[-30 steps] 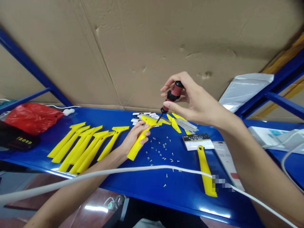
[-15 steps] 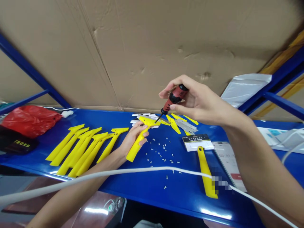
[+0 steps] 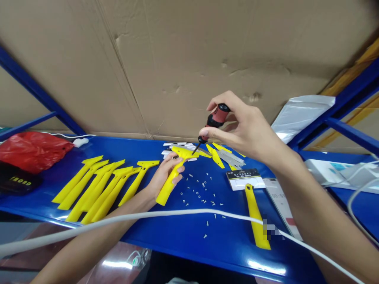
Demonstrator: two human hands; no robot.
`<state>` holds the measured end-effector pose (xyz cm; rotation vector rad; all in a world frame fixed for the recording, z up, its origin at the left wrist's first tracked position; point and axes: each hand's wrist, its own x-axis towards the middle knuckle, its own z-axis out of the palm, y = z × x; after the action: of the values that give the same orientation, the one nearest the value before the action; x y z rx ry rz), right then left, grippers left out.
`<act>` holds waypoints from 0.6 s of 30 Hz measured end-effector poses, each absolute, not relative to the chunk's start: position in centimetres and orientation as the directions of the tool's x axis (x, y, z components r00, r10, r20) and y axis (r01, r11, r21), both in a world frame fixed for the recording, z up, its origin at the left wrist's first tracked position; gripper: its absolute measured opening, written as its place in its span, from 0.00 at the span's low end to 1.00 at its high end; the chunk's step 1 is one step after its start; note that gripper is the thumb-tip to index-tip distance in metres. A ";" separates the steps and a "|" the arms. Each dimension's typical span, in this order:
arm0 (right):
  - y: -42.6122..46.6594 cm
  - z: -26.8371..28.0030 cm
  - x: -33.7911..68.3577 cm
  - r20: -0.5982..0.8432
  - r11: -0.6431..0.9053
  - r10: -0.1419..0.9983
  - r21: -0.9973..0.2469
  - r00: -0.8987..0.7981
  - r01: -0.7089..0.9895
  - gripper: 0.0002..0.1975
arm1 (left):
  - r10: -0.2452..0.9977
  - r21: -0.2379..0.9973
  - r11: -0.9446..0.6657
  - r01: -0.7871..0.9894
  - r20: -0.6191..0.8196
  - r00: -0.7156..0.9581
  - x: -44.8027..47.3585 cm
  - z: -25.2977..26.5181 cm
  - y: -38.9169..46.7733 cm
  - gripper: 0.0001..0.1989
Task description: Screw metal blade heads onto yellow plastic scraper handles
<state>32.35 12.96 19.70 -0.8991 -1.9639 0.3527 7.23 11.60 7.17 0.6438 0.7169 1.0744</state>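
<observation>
My left hand is wrapped round the handle of a yellow scraper, its wide head tilted up and to the right. In my right hand is a red and black screwdriver, slanted with its shaft pointing down to the left. The screwdriver's tip meets the scraper's head near its right part; the screw there is too small to make out. Behind the head lie white-wrapped pieces, metal blades and loose yellow parts. Small screws and nuts are scattered to the right of my left hand.
Several yellow scraper handles lie in a row at left, beside a red plastic bag. At right are another yellow scraper, a packaging card and a phone. A white cable crosses the foreground.
The fingers of my right hand have shifted round the screwdriver, which stays at the scraper's head. My left hand keeps its hold. The whole view has shifted slightly.
</observation>
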 end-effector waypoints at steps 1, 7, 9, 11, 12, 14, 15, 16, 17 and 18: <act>13.1 19.6 32.4 0.635 0.679 0.720 -0.563 -0.279 0.471 0.25 | 0.934 0.769 0.337 -0.544 -0.200 0.296 7.2 7.2 11.6 0.23; 12.6 20.2 33.0 0.581 0.693 0.721 -0.617 -0.378 0.373 0.20 | 0.930 0.770 0.332 -0.545 -0.173 0.324 6.9 7.0 11.9 0.22; 12.1 20.6 33.0 0.531 0.689 0.708 -0.663 -0.466 0.291 0.19 | 0.932 0.767 0.331 -0.549 -0.173 0.319 6.9 7.0 12.0 0.22; 11.8 20.8 33.0 0.510 0.675 0.703 -0.698 -0.496 0.239 0.18 | 0.934 0.764 0.328 -0.556 -0.175 0.312 7.0 6.9 11.9 0.22; 11.8 20.9 33.0 0.508 0.671 0.704 -0.705 -0.497 0.229 0.17 | 0.934 0.762 0.328 -0.558 -0.176 0.310 7.0 7.0 11.9 0.22; 11.9 20.8 33.1 0.503 0.668 0.701 -0.711 -0.505 0.219 0.17 | 0.936 0.766 0.324 -0.556 -0.174 0.306 7.1 7.0 11.9 0.23; 12.0 20.7 33.2 0.501 0.670 0.694 -0.712 -0.517 0.211 0.17 | 0.937 0.773 0.321 -0.547 -0.173 0.305 7.1 7.0 11.9 0.23; 12.1 20.7 33.4 0.498 0.674 0.686 -0.710 -0.531 0.204 0.17 | 0.937 0.783 0.318 -0.535 -0.171 0.306 7.1 7.0 11.9 0.23; 12.2 20.6 33.5 0.494 0.677 0.678 -0.708 -0.543 0.201 0.17 | 0.936 0.792 0.314 -0.523 -0.167 0.310 7.2 6.9 11.9 0.23; 12.3 20.6 33.6 0.493 0.681 0.674 -0.704 -0.550 0.204 0.17 | 0.935 0.801 0.312 -0.511 -0.164 0.314 7.2 6.9 11.9 0.24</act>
<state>33.61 12.27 20.57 -0.6730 -2.1007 0.7582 7.16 11.87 6.92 0.7158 0.7124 1.0683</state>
